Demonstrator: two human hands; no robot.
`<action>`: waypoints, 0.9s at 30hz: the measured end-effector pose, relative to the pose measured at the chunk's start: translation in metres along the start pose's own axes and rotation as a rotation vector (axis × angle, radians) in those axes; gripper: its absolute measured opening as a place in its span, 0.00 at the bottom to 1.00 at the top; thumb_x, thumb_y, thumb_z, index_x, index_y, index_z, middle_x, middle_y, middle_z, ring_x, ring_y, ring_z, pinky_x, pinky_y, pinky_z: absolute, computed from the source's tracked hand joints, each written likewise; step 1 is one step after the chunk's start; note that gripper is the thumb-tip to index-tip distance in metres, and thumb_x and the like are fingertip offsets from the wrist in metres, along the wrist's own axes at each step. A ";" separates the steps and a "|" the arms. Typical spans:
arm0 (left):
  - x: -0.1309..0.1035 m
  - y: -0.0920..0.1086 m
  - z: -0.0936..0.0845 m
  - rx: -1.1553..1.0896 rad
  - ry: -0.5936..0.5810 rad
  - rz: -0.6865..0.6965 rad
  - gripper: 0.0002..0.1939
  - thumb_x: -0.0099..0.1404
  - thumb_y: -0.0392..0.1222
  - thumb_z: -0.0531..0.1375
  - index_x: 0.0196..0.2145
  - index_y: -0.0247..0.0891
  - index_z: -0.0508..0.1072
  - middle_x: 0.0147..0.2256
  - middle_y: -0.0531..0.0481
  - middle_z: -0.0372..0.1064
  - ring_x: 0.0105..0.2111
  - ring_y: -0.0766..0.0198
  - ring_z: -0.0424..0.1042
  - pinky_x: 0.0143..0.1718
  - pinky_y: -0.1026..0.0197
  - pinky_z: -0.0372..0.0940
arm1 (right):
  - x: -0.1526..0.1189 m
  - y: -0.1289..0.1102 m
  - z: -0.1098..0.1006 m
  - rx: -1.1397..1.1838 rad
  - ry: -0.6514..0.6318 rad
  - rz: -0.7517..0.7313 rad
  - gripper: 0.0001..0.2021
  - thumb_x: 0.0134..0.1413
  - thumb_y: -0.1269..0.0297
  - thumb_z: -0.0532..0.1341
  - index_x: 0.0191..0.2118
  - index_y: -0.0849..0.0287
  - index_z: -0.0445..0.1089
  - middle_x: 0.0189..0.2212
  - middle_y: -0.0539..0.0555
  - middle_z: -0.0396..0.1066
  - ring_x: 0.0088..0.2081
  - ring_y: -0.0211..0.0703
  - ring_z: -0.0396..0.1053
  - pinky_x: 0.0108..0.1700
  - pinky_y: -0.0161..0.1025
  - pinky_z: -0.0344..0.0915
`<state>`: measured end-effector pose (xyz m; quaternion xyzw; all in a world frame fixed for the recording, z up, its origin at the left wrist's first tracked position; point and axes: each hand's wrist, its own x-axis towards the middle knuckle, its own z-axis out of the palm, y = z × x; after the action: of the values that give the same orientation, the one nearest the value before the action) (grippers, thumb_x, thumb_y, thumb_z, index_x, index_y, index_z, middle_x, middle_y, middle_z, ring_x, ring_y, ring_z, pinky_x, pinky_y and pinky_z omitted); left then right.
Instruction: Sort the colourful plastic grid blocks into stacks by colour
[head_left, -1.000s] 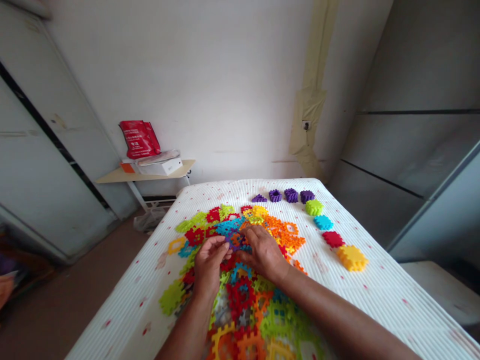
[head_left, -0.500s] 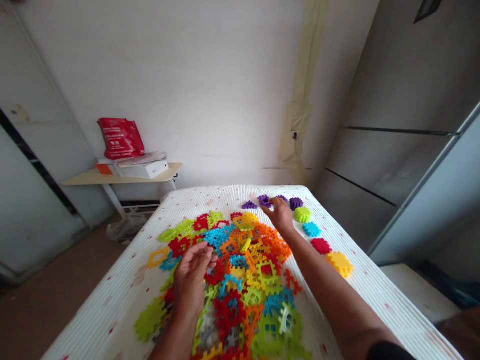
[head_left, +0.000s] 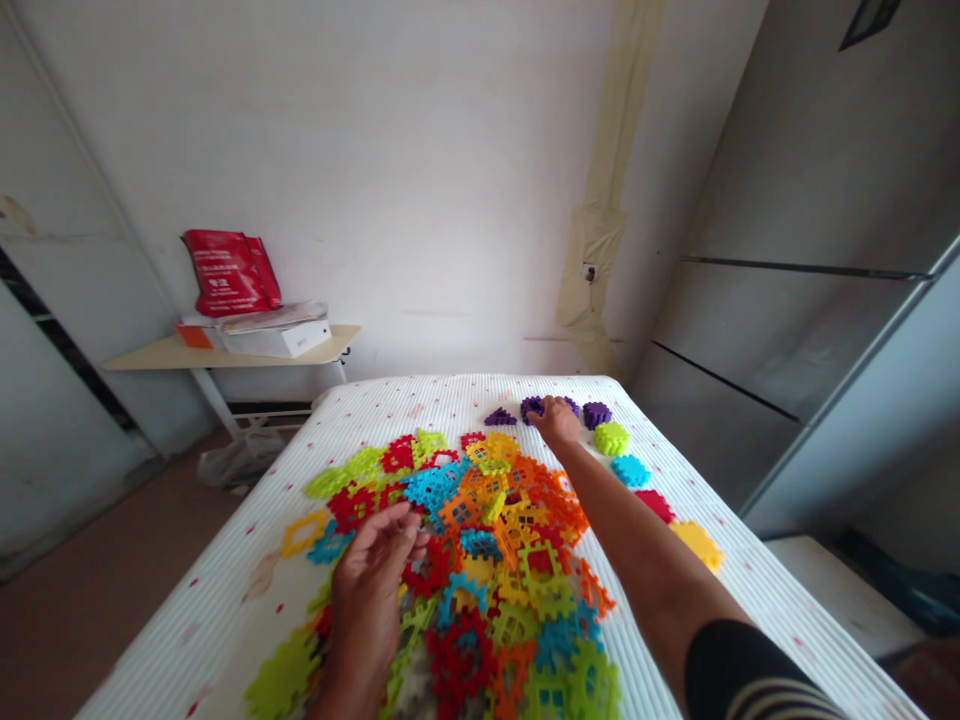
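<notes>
At the far edge of the bed-like surface, my right hand [head_left: 556, 424] reaches out with its fingers bent down over a purple toothed plastic piece [head_left: 531, 408]. The thumb touches that piece, and the hand hides part of it. Left of it lies a purple triangular piece [head_left: 500, 416], and to the right stands a stack of purple pieces [head_left: 597, 414]. My left hand [head_left: 373, 580] hovers over the left part of a spread pile of coloured interlocking pieces [head_left: 465, 540]. Its fingers are loosely curled with the thumb apart, and I see nothing held.
Sorted stacks run down the right side: lime [head_left: 612, 438], light blue [head_left: 630, 470], red [head_left: 655, 505] and yellow [head_left: 699, 543]. A white spotted cover [head_left: 225, 600] lies beneath everything. A side table [head_left: 161, 353] with a red bag [head_left: 229, 272] stands back left; a grey cabinet [head_left: 750, 330] is at right.
The view has shifted slightly. My right hand has lowered a little onto the purple pieces at the far edge. My left hand stays over the pile.
</notes>
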<state>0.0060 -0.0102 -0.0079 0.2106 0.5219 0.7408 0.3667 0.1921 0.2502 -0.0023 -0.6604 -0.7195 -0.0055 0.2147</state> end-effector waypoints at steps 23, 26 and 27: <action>0.003 -0.004 -0.002 0.008 -0.004 -0.013 0.25 0.41 0.47 0.70 0.37 0.35 0.72 0.30 0.50 0.72 0.26 0.65 0.71 0.28 0.64 0.67 | 0.004 -0.005 0.007 -0.054 -0.107 -0.004 0.21 0.52 0.55 0.59 0.49 0.60 0.59 0.42 0.61 0.68 0.41 0.49 0.70 0.36 0.36 0.61; 0.003 -0.005 -0.002 0.008 -0.015 -0.019 0.25 0.41 0.47 0.70 0.38 0.35 0.71 0.31 0.49 0.72 0.27 0.66 0.71 0.29 0.64 0.67 | 0.004 -0.006 0.009 -0.066 -0.117 0.000 0.22 0.53 0.56 0.59 0.51 0.60 0.57 0.43 0.61 0.67 0.41 0.49 0.70 0.35 0.36 0.61; 0.003 -0.005 -0.002 0.010 -0.018 -0.020 0.25 0.42 0.47 0.70 0.38 0.35 0.71 0.31 0.49 0.72 0.27 0.66 0.71 0.29 0.65 0.67 | 0.005 -0.007 0.009 -0.068 -0.121 0.000 0.22 0.53 0.57 0.59 0.51 0.60 0.57 0.43 0.62 0.67 0.41 0.49 0.70 0.35 0.36 0.61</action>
<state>0.0038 -0.0081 -0.0134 0.2140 0.5244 0.7326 0.3775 0.1829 0.2567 -0.0074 -0.6664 -0.7306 0.0097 0.1483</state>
